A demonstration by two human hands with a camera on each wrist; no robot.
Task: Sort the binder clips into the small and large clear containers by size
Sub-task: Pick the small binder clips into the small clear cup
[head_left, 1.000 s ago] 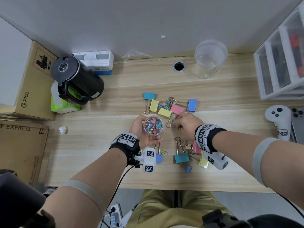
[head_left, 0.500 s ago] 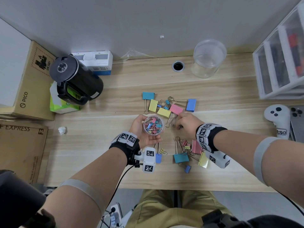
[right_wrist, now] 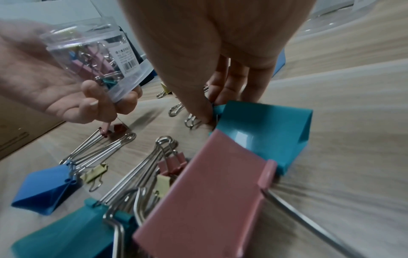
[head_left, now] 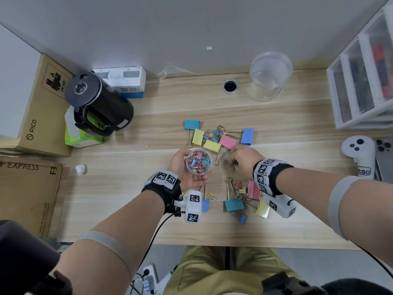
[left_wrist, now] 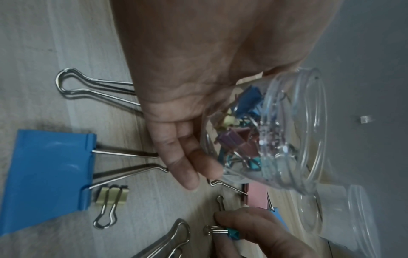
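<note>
Looking along the left hand [left_wrist: 198,87], the wrist view shows what the head view cannot: the fingers curl under a small clear round plastic container [left_wrist: 276,132] part-filled with small coloured binder clips, its open mouth tipped sideways. Below it the right hand [left_wrist: 260,233] pinches a small teal binder clip [left_wrist: 232,233] between thumb and fingers, low over the pale wooden desk [left_wrist: 33,52]. A large blue binder clip [left_wrist: 48,176] and a small yellow binder clip [left_wrist: 111,195] lie beside the left fingers.

From the right wrist, the thumb points down at the desk, but the pinched clip is mostly hidden behind a large teal binder clip [right_wrist: 264,131] and a large pink binder clip [right_wrist: 205,200].

From the head, both forearms reach forward, the left palm up cradling the container [head_left: 199,161], the right hand [head_left: 244,161] palm down just beside it. Farther off lies a cluster of large clips, among them a pink one [head_left: 228,142]. Well beyond stands the large clear plastic container [head_left: 269,75] near the wall; whether it holds anything is hard to tell.
</note>
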